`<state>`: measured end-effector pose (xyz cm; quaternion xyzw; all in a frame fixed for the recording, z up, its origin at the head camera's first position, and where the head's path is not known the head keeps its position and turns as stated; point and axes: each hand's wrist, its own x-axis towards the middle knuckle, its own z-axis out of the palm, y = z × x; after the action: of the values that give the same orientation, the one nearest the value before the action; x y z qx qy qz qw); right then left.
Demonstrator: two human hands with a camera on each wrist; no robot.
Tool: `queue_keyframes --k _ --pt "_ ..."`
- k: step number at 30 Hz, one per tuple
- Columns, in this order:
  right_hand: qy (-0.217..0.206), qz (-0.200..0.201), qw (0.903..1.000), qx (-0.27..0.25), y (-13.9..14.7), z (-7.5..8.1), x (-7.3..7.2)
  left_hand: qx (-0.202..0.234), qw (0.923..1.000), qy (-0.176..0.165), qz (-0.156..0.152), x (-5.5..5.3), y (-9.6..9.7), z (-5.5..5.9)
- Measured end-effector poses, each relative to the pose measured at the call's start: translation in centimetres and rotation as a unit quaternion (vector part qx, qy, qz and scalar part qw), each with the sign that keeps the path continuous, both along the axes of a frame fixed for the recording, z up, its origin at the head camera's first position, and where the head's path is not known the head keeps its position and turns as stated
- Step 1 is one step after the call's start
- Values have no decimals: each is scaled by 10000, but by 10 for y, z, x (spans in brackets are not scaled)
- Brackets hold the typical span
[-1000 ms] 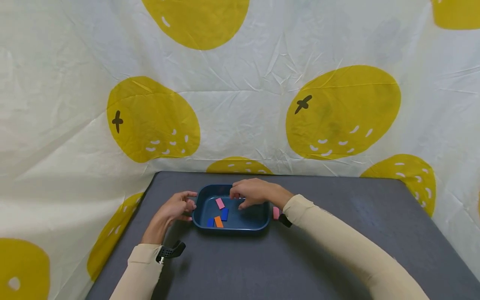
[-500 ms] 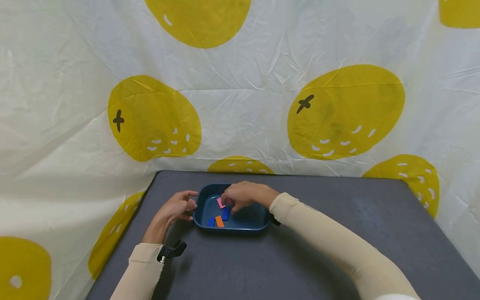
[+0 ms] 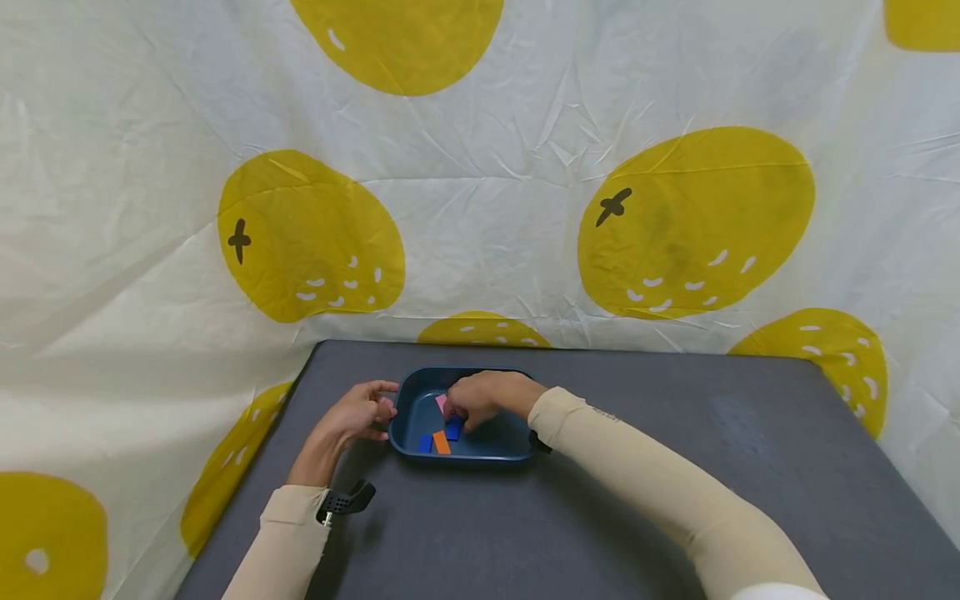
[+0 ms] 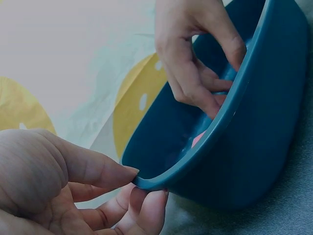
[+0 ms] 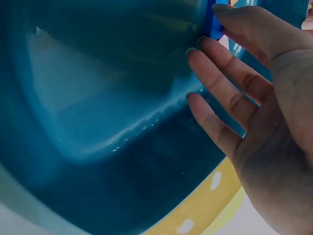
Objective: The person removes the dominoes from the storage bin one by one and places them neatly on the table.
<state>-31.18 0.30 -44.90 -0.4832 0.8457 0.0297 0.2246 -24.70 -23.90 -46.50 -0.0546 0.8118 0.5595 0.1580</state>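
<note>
My left hand (image 3: 356, 414) pinches the left end of a dark blue-teal rectangular tub (image 3: 465, 460). In the left wrist view its thumb lies on the rim, with curled fingers below on the outside. My right hand (image 3: 483, 396) reaches down into the tub over a flat blue block (image 3: 453, 428). In the right wrist view the thumb and index fingertips are at the blue block's (image 5: 213, 22) edges; whether they grip it is unclear. A pink block (image 3: 441, 403), partly behind the right fingers, lies farther back. Another blue block (image 3: 425, 442) and an orange block (image 3: 441, 442) lie at the front left.
The tub stands on a dark grey table (image 3: 630, 500) near its back edge. A white cloth (image 3: 487, 250) with yellow fruit shapes hangs behind and to the left. Black straps (image 3: 348, 500) sit around both wrists.
My right hand has moved left and down inside the tub to the blue block, now partly covering the pink one. A pink block right of the tub is now hidden. My left hand stays on the rim.
</note>
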Motion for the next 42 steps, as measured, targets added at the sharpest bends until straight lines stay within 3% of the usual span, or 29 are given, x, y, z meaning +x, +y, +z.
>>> queue_keyframes --k 5,17,26,34,42 --pt "28 16 10000 43 5 2 0 7 10000 10 -3 -1 1 0" --pt "573 -119 9983 38 7 3 0 23 10000 -31 23 -2 0 1" --pt "839 -110 9957 382 -1 1 5 33 10000 24 -19 -3 -2 -2" --pt "1169 210 9908 645 -6 -2 7 41 10000 25 -25 -3 -2 -3" --pt "824 -8 9955 464 0 4 4 38 10000 38 -38 -2 -1 -2"
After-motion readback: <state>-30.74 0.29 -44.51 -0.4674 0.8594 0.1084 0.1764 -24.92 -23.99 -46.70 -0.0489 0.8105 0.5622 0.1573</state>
